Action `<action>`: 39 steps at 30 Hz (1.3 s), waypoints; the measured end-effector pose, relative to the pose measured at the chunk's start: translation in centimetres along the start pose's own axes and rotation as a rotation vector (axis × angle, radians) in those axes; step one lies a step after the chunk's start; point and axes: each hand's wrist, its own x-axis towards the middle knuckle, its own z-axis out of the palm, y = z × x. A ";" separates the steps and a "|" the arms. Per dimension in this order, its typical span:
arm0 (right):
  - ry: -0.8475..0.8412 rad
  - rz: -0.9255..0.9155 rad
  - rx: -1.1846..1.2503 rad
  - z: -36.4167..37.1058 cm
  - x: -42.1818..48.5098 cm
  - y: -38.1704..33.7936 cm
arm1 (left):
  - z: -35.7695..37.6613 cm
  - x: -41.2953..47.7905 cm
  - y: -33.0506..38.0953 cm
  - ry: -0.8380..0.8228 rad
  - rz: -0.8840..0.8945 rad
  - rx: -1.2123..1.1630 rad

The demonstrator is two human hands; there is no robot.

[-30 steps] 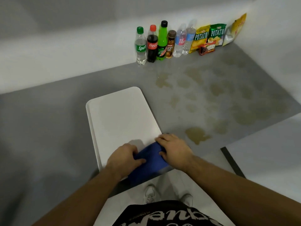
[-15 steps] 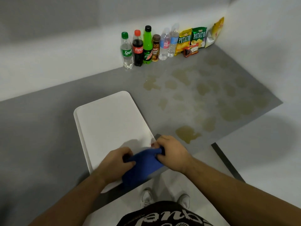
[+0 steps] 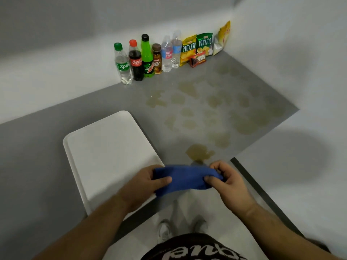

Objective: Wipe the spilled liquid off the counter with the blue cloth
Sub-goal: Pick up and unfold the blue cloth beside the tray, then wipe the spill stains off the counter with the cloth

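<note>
The blue cloth (image 3: pixel 185 179) is stretched between both hands, held in the air just off the counter's front edge. My left hand (image 3: pixel 144 182) pinches its left end, partly over the white tray's near right corner. My right hand (image 3: pixel 225 182) pinches its right end. Yellowish spilled liquid lies in several patches on the grey counter (image 3: pixel 47 147); the nearest puddle (image 3: pixel 199 152) is just beyond the cloth, and fainter patches (image 3: pixel 189 89) spread back toward the bottles.
A white tray (image 3: pixel 105 147) lies on the counter left of the spill. Several drink bottles (image 3: pixel 138 61) and snack bags (image 3: pixel 203 44) line the back wall. White walls close the back and right. My shoes and the floor show below.
Both hands lifted the blue cloth off the tray's near corner and pulled it out flat between them, shifting it right toward the nearest puddle.
</note>
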 end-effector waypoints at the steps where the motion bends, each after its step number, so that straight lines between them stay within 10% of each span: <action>1: 0.014 0.013 0.025 -0.6 -0.3 0.1 | 0.7 0.1 0.0 -0.003 0.003 -0.002; 8: 0.107 0.153 -0.163 -4.2 0.5 2.1 | 5.0 2.1 -0.9 0.130 0.067 0.157; 14: 0.063 0.241 -0.237 -5.4 3.5 4.0 | 6.8 5.4 -0.1 0.336 0.137 0.739; 25: 0.151 -0.138 -0.887 -5.6 6.0 7.4 | 5.6 9.4 -1.0 0.354 0.241 1.197; 30: -0.030 -0.433 -0.824 -0.2 4.7 8.0 | 3.1 10.6 -2.8 0.408 0.470 1.218; 39: -0.079 -0.164 -1.106 6.2 3.8 9.8 | -0.4 11.6 -4.9 0.434 0.629 1.238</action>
